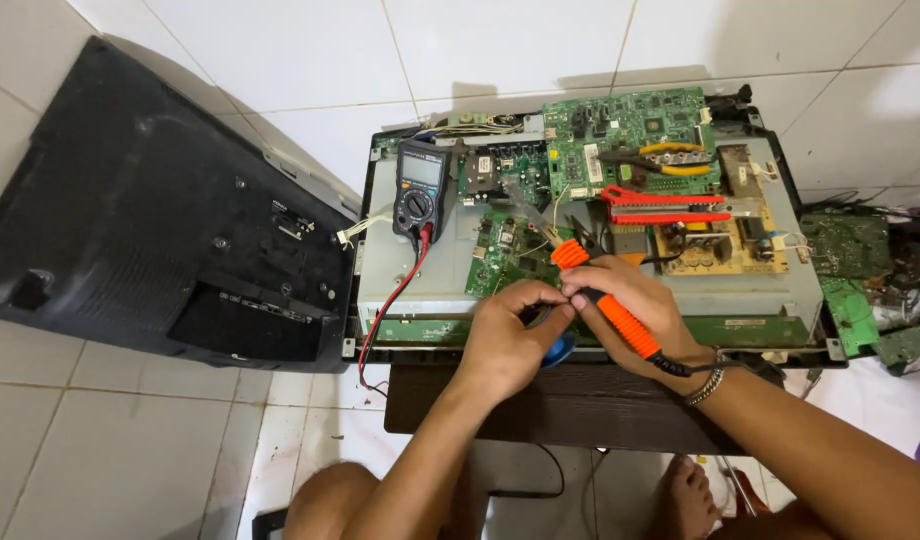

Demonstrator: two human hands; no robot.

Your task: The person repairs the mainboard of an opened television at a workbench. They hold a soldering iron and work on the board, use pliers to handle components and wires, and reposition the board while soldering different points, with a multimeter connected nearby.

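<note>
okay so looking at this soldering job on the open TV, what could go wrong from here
1. The right hand holds the orange soldering iron close to the left hand; a slip could burn those fingers.
2. The multimeter leads trail across the metal chassis toward the hands, so a snag could drag the meter or jog the iron.
3. Yellow-handled pliers and a red tool lie on the circuit boards; a nudge could scrape components.
</note>
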